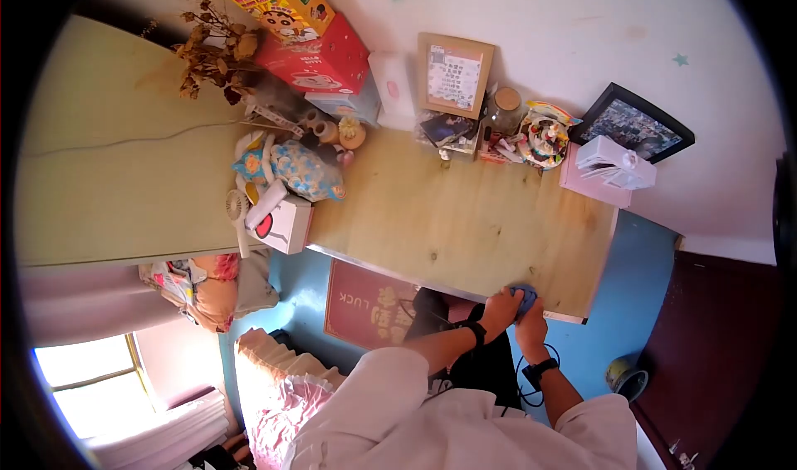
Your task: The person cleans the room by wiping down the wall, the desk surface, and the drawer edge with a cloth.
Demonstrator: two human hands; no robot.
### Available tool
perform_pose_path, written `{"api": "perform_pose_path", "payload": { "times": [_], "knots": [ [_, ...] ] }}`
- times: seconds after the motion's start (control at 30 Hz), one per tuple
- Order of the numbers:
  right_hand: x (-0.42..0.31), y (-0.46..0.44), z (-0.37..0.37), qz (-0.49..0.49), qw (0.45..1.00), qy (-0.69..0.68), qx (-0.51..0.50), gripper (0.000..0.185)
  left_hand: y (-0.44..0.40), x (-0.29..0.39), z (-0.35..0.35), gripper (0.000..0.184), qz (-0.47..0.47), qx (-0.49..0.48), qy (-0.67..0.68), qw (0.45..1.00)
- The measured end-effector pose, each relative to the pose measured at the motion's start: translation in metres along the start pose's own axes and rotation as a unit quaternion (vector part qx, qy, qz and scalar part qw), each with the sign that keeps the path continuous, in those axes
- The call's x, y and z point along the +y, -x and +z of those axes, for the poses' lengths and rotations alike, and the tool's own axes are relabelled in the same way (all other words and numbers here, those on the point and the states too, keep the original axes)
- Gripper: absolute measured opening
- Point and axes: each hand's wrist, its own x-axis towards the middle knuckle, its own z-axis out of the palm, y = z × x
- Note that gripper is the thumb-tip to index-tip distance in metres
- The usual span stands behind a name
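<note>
A bunched blue-grey cloth (pixel 524 296) is gathered between my two hands at the front edge of the wooden table (pixel 432 212), near its right corner. My left hand (pixel 501 310) has its fingers closed on the cloth from the left. From the right and a little lower, my right hand (pixel 531 330) also grips it. Each wrist wears a dark band. The hands nearly touch, and the fingertips are partly hidden by the cloth.
Along the table's back stand a picture frame (pixel 456 75), a cork-topped jar (pixel 504 109), a black-framed picture (pixel 635 125) and a pink box (pixel 594 176). A patterned bag (pixel 305 171) and white box (pixel 286 224) sit left. A bucket (pixel 626 379) stands on the floor at right.
</note>
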Motion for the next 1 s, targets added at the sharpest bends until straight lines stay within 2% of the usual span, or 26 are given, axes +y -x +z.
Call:
{"api": "perform_pose_path", "payload": {
  "times": [0.1,0.17,0.23,0.3,0.4,0.5,0.53,0.67,0.73,0.8,0.87,0.9,1.0],
  "knots": [
    [-0.021,0.002,0.011,-0.019,0.999,0.011,0.038,0.047,0.008,-0.012,-0.013,0.031,-0.004,0.017,-0.019,1.000],
    [-0.038,0.005,0.017,-0.024,0.999,0.015,0.034,0.049,0.014,-0.014,-0.049,0.033,-0.064,-0.029,0.048,0.996],
    [-0.059,0.007,0.025,-0.023,0.999,0.018,0.025,0.051,0.021,-0.029,-0.067,0.035,-0.070,-0.047,0.040,0.996],
    [-0.080,0.010,0.034,-0.015,1.000,0.024,0.010,0.055,0.030,-0.049,-0.073,0.037,-0.020,-0.038,-0.043,0.998],
    [-0.105,0.011,0.054,-0.026,0.998,0.058,0.000,0.055,0.042,-0.073,-0.085,0.025,-0.060,-0.053,-0.048,0.996],
    [-0.151,0.017,0.066,-0.034,0.999,0.008,0.000,0.048,0.055,-0.110,-0.079,0.040,-0.098,-0.022,-0.075,0.992],
    [-0.161,0.016,0.078,-0.046,0.999,0.017,-0.002,0.047,0.058,-0.123,-0.089,0.038,-0.122,-0.063,-0.088,0.987],
    [-0.222,0.016,0.132,-0.145,0.988,0.049,0.008,0.042,0.098,-0.176,-0.152,0.032,-0.190,-0.056,-0.139,0.970],
    [-0.265,0.023,0.147,-0.192,0.981,-0.002,-0.021,0.038,0.120,-0.204,-0.190,0.030,-0.243,-0.076,-0.129,0.959],
    [-0.293,0.021,0.192,-0.189,0.982,-0.006,-0.026,0.035,0.143,-0.253,-0.189,0.034,-0.277,-0.033,-0.146,0.949],
    [-0.309,0.017,0.230,-0.244,0.970,0.011,-0.015,0.036,0.162,-0.266,-0.216,0.041,-0.308,0.000,-0.133,0.942],
    [-0.319,0.020,0.230,-0.256,0.967,0.004,-0.017,0.038,0.165,-0.275,-0.222,0.044,-0.309,0.037,-0.136,0.941],
    [-0.344,0.027,0.223,-0.301,0.953,-0.015,-0.015,0.044,0.177,-0.285,-0.233,0.051,-0.315,0.067,-0.121,0.939]
  ]
}}
